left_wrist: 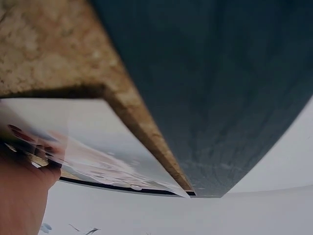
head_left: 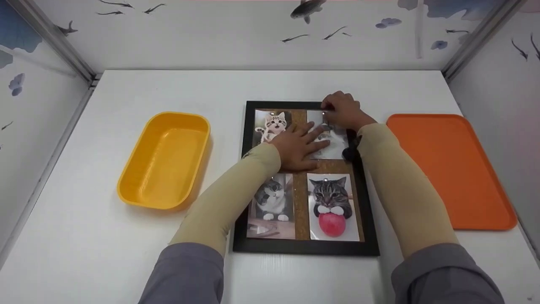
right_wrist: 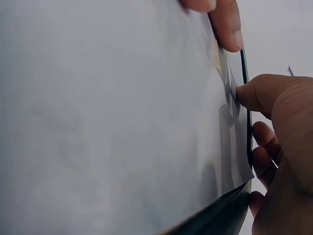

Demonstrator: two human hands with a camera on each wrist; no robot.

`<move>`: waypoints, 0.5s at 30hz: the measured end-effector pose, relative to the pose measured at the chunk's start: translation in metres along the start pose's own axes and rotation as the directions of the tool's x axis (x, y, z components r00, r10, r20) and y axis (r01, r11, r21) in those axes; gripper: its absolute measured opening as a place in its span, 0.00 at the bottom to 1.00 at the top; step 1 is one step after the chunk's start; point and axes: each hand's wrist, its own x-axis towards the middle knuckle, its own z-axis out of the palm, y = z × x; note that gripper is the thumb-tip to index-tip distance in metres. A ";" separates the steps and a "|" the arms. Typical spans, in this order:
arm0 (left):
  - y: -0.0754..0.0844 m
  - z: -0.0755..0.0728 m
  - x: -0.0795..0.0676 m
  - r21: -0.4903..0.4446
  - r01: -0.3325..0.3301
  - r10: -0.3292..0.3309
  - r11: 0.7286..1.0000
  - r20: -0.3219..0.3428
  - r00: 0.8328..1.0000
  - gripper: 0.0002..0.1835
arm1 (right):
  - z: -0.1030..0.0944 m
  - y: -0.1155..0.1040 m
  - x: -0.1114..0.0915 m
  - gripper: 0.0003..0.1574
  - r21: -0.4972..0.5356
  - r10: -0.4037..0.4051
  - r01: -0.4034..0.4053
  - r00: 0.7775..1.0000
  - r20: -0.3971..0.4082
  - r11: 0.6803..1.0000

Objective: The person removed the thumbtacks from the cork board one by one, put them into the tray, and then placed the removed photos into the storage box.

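A black-framed cork board (head_left: 300, 202) lies flat, bearing cat photos in two rows. My left hand (head_left: 297, 150) is spread across its upper middle, fingertips on the upper right photo (head_left: 337, 147) and palm partly over the kitten photo (head_left: 274, 126). At the top edge of the upper right photo my right hand (head_left: 344, 110) has its fingers curled, with thumb and index at a small pin (head_left: 324, 113). In the right wrist view the thumb (right_wrist: 254, 93) meets the photo's edge, hiding the pin. The lower photos show a grey-white cat (head_left: 272, 202) and a tabby (head_left: 332, 198), pinned at top.
A yellow plastic basin (head_left: 164, 202) stands left of the board. To the right lies an orange tray (head_left: 460, 169), partly behind my right sleeve. Printed panels with fish bound the white table (head_left: 76, 211) at the back and sides.
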 end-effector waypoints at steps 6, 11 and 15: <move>0.001 -0.001 0.000 0.018 -0.002 0.002 1.000 0.005 1.000 0.41 | 0.000 0.000 -0.001 0.18 -0.024 0.000 0.000 1.000 -0.001 1.000; 0.001 -0.002 -0.001 0.016 0.000 0.000 1.000 0.007 1.000 0.40 | 0.000 0.001 -0.001 0.17 -0.033 -0.012 0.012 1.000 0.007 0.999; 0.002 -0.002 -0.002 0.017 0.001 -0.001 1.000 0.005 1.000 0.40 | 0.000 0.002 -0.002 0.14 -0.026 -0.019 0.020 1.000 0.011 0.999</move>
